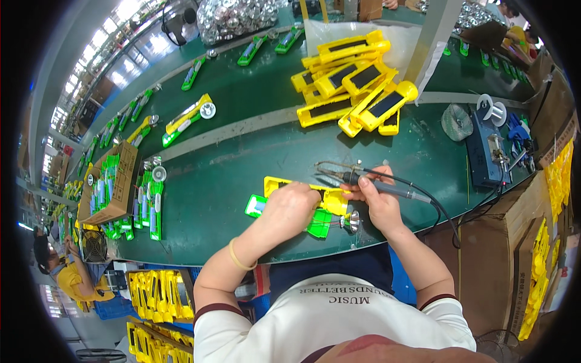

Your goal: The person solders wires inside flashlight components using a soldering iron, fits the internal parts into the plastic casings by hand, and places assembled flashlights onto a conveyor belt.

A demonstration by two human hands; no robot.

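My right hand (382,199) is closed around a soldering iron (387,187) with a grey handle. A thin curved metal tube runs alongside its tip, which points left above the bench. My left hand (289,209) rests over a yellow plastic flashlight housing (336,201), its fingers bent and pinched at the inside. What the fingertips hold is hidden. Against the near side of the housing lies a green flashlight part (319,224), partly covered by my left hand. Thin wires join it to a silver reflector (350,221) below my right hand.
A heap of yellow housings with dark panels (363,78) lies beyond my hands. At right stand a blue-grey soldering station (487,151) and a solder spool (491,111). A cardboard box (118,187) of green parts is at left. Flashlight parts line the green belt (242,91). Another person sits far left.
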